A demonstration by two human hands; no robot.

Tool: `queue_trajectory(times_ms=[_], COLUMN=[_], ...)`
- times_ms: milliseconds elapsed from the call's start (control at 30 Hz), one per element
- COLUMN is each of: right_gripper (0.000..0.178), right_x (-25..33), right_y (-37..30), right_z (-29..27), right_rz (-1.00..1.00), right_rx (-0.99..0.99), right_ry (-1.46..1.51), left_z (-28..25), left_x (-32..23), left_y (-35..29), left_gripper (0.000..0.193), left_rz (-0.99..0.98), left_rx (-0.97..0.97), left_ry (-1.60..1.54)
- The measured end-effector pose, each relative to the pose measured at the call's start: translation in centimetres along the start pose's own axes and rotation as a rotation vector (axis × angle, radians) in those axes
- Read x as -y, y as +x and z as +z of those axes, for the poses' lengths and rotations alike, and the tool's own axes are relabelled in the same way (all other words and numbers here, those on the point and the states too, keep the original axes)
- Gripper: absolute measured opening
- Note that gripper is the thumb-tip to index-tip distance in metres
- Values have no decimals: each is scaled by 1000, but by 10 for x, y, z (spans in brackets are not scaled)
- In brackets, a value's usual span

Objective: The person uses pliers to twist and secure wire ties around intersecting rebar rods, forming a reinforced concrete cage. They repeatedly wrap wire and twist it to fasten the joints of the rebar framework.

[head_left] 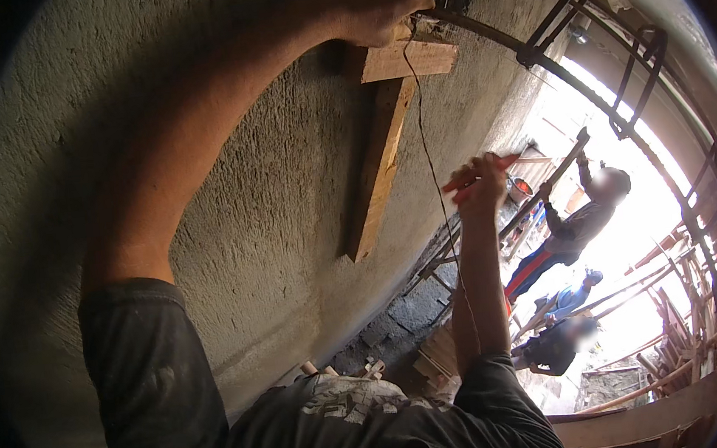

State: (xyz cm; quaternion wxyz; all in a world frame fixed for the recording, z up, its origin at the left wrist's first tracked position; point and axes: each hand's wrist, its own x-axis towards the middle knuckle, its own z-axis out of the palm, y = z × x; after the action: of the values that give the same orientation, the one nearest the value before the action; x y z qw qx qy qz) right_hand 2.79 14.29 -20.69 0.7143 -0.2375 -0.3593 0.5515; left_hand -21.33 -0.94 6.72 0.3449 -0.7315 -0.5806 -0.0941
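At the top, my left hand [378,5] is closed against the wall, fingertips by the end of a long steel rebar [567,73]. A thin dark wire [423,124] hangs from those fingers, and they appear to pinch it. It runs down past my right hand [481,188] and in front of my right forearm. That hand, lower and to the right, is closed around a red-handled tool that looks like pliers [459,188]; its jaws cannot be made out. Below my left hand, a short wooden block [408,59] crosses a longer wooden batten [381,171] against the wall.
A rough plastered wall [244,183] fills the left. Bent rebar stirrups [644,71] join the bars at upper right. Down below, one person [580,222] holds a long beam; others [557,345] are near stacked timber [679,332]. Bright light washes out that area.
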Motion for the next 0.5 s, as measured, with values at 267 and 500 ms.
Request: queue_trajectory(times_ms=[267, 500], right_gripper=[42, 46], right_x=[54, 69], right_y=[-34, -42], right_z=[89, 114], right_rz=[-175, -218], right_rx=[595, 662], right_ry=[-857, -936], left_z=[-6, -22], left_x=[-1, -8], left_y=[-6, -17], left_gripper=[39, 43], left_rz=[-88, -108], left_rx=[13, 26], left_ry=[-122, -150])
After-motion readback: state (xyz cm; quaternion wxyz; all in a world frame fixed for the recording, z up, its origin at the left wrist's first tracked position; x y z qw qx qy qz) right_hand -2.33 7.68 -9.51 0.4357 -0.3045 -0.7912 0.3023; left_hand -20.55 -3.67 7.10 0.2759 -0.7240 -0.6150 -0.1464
